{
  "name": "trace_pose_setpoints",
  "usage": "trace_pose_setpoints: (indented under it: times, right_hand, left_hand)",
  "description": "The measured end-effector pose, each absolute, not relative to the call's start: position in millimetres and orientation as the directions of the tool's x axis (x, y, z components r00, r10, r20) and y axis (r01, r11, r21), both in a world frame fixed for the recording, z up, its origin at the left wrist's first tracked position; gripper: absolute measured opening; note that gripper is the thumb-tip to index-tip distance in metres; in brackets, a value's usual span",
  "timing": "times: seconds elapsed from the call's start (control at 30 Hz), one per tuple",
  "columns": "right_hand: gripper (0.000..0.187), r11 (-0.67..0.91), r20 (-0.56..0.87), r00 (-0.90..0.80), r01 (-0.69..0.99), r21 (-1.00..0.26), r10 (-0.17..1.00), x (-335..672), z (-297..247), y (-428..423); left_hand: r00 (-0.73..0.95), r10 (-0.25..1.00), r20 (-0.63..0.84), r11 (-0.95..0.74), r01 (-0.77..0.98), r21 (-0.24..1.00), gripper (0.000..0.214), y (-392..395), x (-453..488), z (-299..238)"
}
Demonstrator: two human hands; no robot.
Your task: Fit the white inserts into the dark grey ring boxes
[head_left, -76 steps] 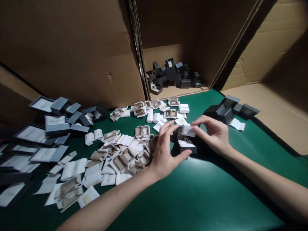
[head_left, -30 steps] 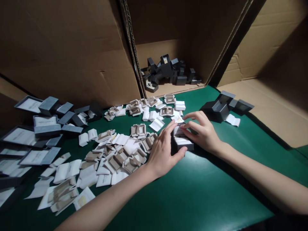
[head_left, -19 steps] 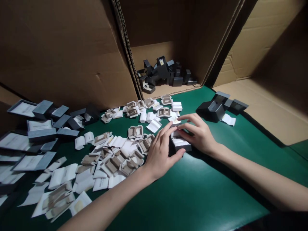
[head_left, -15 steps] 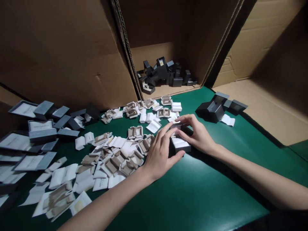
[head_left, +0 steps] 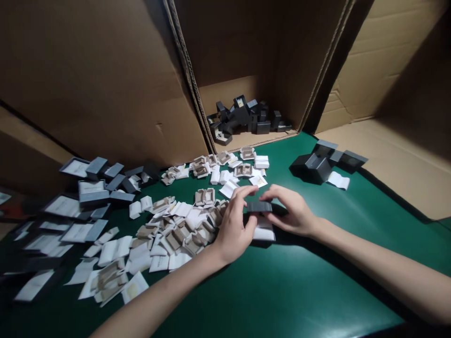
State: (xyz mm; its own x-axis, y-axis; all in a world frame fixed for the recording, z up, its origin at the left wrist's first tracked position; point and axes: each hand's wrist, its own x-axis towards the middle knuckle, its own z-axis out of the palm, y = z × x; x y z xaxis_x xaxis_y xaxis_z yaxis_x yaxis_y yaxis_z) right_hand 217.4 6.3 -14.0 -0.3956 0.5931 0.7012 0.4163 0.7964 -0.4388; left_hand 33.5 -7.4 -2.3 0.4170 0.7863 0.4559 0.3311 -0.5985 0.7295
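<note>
Both of my hands hold a small dark hinged box [head_left: 260, 207] at the middle of the green table [head_left: 282, 291]. My left hand [head_left: 234, 225] grips its left side with thumb and fingers. My right hand [head_left: 292, 213] holds the right side, fingers on the lid. The lid is tipped low over the base, and a strip of white lining [head_left: 263, 233] shows below it. Just left of my left hand lies a heap of white and tan card inserts [head_left: 176, 230].
A large open cardboard box [head_left: 246, 70] stands at the back with several dark boxes [head_left: 246, 117] inside. More dark boxes [head_left: 324, 162] sit at the right. Grey lids and trays [head_left: 95, 183] spread at the left. A cardboard sheet [head_left: 398, 155] lies at the right.
A white insert my right hand held over the open box has gone into it. Since then the lid has come down over the base, and the view has shifted slightly.
</note>
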Motion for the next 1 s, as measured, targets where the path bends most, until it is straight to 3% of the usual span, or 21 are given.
trace_pose_setpoints:
  times: [0.07,0.13,0.33,0.6,0.77,0.83,0.9,1.0]
  right_hand:
    - [0.028,0.840,0.733,-0.426,0.383,-0.384,0.530,217.1,-14.5,4.2]
    - [0.030,0.836,0.739,-0.406,0.377,-0.400,0.537,217.5,-14.7,2.1]
    - [0.027,0.825,0.708,-0.430,0.360,-0.435,0.561,216.8,-16.7,-3.8]
    - [0.051,0.806,0.689,-0.426,0.391,-0.444,0.586,219.3,-26.2,-4.1]
    - [0.041,0.754,0.612,-0.447,0.457,-0.471,0.653,219.9,-29.4,-2.5]
    - [0.037,0.743,0.577,-0.472,0.481,-0.465,0.667,220.0,-30.3,-2.3]
    - [0.034,0.751,0.559,-0.504,0.484,-0.449,0.659,220.5,-31.0,-1.8]
    - [0.032,0.778,0.559,-0.542,0.475,-0.412,0.627,221.9,-33.0,0.1]
  left_hand:
    - [0.431,0.785,0.445,-0.597,0.334,0.729,0.056,-8.2,33.1,3.4]
    - [0.441,0.792,0.422,-0.587,0.361,0.725,0.055,-8.8,31.0,7.4]
    - [0.513,0.794,0.327,-0.581,0.484,0.654,0.028,-11.3,18.3,9.1]
    - [0.510,0.773,0.377,-0.632,0.574,0.521,0.018,-2.8,-4.9,39.2]
    - [0.478,0.791,0.381,-0.611,0.594,0.523,0.020,12.9,-39.0,72.1]
    - [0.453,0.780,0.431,-0.624,0.606,0.493,0.024,18.0,-60.6,87.6]
    - [0.346,0.741,0.575,-0.611,0.703,0.364,0.025,22.1,-88.7,104.3]
    - [0.014,0.599,0.800,-0.366,0.894,0.258,0.021,28.5,-142.8,125.1]
